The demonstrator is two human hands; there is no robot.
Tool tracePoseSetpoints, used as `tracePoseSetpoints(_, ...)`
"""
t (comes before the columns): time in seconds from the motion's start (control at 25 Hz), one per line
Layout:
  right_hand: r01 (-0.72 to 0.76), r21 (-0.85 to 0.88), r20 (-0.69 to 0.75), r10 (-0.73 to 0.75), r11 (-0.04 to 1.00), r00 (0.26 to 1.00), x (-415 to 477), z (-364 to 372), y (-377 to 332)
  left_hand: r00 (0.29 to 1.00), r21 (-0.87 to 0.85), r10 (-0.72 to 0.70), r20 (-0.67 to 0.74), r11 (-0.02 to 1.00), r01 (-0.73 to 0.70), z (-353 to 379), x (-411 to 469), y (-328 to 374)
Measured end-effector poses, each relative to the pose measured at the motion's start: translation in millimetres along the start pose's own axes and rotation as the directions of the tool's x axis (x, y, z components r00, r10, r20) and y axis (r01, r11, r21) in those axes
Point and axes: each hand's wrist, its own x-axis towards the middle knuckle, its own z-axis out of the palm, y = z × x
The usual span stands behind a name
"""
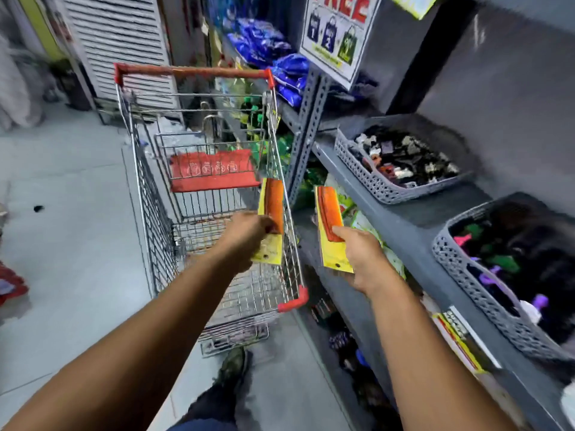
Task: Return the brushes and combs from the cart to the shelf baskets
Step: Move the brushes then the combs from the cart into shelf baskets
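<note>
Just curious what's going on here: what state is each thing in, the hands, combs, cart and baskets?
Left hand: gripping a carded comb.
Right hand: gripping another.
Left comb: over the cart.
Right comb: beside the shelf.
Cart: looks empty.
Far basket: filled.
Near basket: filled.

The cart (214, 194) stands left of the shelf (404, 219). Two baskets (367, 175) sit on the shelf, one behind the other. Each hand holds a carded comb: left hand (249, 228) over the cart, right hand (361, 256) between cart and shelf.
</note>
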Motion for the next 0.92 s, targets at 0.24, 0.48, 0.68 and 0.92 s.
tracePoseSetpoints(0.24,0.071,0.195,-0.148,-0.042,0.978,0.988,-60.1,-92.4,7.1,0.978,-0.070,0.046,0.203,0.997,-0.032,80.8,-54.0,12.8)
tracePoseSetpoints(0.48,0.212,0.273,-0.454,-0.068,0.938,0.888,-115.7,-192.0,16.0,0.921,-0.056,0.017,0.389,0.998,0.005,178.4,-97.6,23.8)
tracePoseSetpoints(0.68,0.289,0.308,-0.624,-0.037,0.907,0.781,-153.9,-256.2,27.0,0.820,0.060,0.119,0.560,0.981,-0.184,254.5,-123.5,27.3)
tracePoseSetpoints(0.92,0.321,0.220,-0.776,-0.034,0.921,0.629,-181.2,-304.5,51.8,0.644,0.128,0.111,0.757,0.941,-0.312,323.9,-155.1,18.3)
